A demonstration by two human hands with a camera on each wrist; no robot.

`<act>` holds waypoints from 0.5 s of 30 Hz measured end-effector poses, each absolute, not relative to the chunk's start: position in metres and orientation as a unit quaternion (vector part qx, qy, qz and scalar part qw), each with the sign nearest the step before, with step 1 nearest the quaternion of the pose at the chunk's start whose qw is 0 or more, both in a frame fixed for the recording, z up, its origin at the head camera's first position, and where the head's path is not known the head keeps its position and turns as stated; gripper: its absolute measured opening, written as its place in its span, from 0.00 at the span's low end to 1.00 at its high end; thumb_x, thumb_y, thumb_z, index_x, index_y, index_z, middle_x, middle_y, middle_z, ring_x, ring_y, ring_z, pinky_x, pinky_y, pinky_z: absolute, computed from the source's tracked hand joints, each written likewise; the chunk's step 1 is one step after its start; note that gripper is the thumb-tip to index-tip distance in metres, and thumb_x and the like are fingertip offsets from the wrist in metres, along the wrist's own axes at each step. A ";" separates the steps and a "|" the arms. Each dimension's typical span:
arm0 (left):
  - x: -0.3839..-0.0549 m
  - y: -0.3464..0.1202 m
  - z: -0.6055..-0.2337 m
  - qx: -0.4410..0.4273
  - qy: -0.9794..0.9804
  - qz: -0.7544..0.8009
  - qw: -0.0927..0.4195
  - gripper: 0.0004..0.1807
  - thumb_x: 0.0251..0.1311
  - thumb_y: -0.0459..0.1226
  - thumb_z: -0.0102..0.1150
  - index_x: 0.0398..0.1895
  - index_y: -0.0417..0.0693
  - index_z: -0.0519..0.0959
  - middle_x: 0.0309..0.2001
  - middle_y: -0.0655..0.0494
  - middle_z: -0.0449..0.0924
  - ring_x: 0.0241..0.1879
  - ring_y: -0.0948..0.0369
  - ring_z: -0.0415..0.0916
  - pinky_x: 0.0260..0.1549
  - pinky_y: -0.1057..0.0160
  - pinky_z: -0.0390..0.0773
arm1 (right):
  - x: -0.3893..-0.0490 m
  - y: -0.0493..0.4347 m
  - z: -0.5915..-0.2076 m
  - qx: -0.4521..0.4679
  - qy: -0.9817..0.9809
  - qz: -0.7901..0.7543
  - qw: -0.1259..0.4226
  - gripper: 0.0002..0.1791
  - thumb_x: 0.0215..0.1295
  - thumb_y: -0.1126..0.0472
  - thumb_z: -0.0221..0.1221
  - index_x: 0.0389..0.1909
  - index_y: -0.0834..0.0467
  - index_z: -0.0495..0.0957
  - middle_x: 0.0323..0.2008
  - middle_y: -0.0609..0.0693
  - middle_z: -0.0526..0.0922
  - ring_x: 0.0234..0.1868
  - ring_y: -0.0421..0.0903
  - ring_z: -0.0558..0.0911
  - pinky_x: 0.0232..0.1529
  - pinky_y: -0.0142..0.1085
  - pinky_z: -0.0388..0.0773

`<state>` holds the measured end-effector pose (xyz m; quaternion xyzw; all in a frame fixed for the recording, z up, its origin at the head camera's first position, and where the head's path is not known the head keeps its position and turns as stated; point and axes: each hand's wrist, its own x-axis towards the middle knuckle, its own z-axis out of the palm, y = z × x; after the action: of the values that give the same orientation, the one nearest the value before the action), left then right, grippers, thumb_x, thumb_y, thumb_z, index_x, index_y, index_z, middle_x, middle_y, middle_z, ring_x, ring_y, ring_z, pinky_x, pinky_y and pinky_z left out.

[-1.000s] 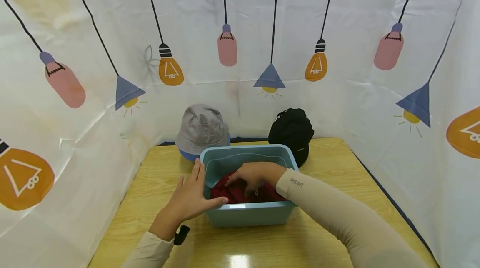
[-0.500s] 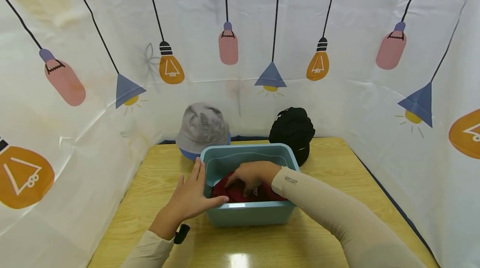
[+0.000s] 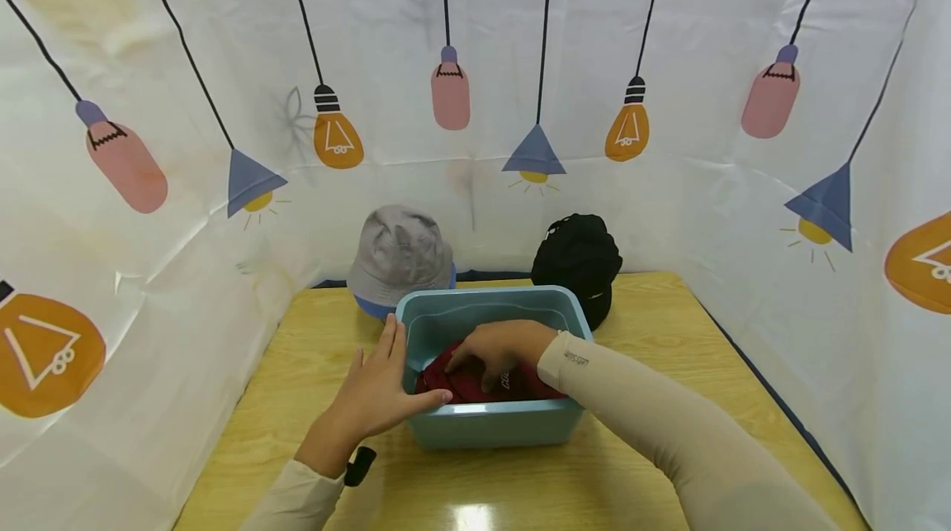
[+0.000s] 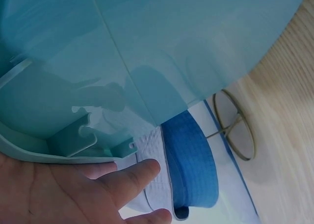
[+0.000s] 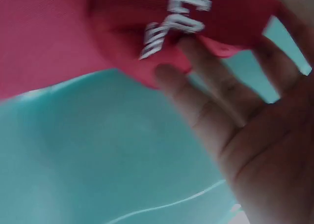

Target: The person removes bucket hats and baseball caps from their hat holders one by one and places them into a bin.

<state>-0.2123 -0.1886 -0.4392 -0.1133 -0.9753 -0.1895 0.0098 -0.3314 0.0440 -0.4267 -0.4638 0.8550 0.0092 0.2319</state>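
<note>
A light blue plastic bin (image 3: 498,425) stands on the table in front of me. Inside it lies a red cap (image 3: 462,382) with white raised lettering, partly covered by my right hand (image 3: 508,343). In the right wrist view, the extended fingers of the right hand (image 5: 235,116) touch the red cap (image 5: 49,42) near its letters. My left hand (image 3: 371,395) rests along the bin's left side, fingers straight and thumb stretched over the near rim. The left wrist view shows the palm of that hand (image 4: 73,192) up against the rim.
Behind the bin sit a grey bucket hat (image 3: 401,254) with a blue underside, at left, and a black cap (image 3: 575,258), at right. The wooden table (image 3: 669,357) is enclosed by white cloth walls (image 3: 475,209) printed with lamps.
My right hand and sleeve have shifted slightly to the left in the bin, and more of the cap's white lettering shows. The left hand has stayed in place.
</note>
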 end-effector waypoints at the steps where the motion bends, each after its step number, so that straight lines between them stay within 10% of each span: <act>1: -0.212 -0.189 -0.439 -0.113 -0.975 -0.190 0.009 0.75 0.48 0.83 0.50 0.84 0.39 0.43 0.85 0.44 0.31 0.78 0.40 0.58 0.71 0.22 0.46 | -0.330 0.045 -0.425 -0.464 0.855 0.007 0.230 0.38 0.62 0.53 0.74 0.71 0.30 0.73 0.64 0.34 0.78 0.59 0.37 0.78 0.63 0.42 0.78; 15: -0.212 -0.189 -0.439 -0.119 -0.976 -0.184 0.010 0.74 0.50 0.84 0.47 0.84 0.37 0.44 0.85 0.43 0.32 0.79 0.42 0.55 0.70 0.22 0.47 | -0.317 0.051 -0.419 -0.477 0.850 0.072 0.210 0.55 0.57 0.52 0.78 0.78 0.22 0.55 0.84 0.41 0.48 0.72 0.43 0.72 0.63 0.40 0.79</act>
<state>-0.2123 -0.1886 -0.4386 -0.1188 -0.9756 -0.1842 0.0102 -0.3171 0.0513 -0.4191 -0.4770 0.8503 0.0724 0.2100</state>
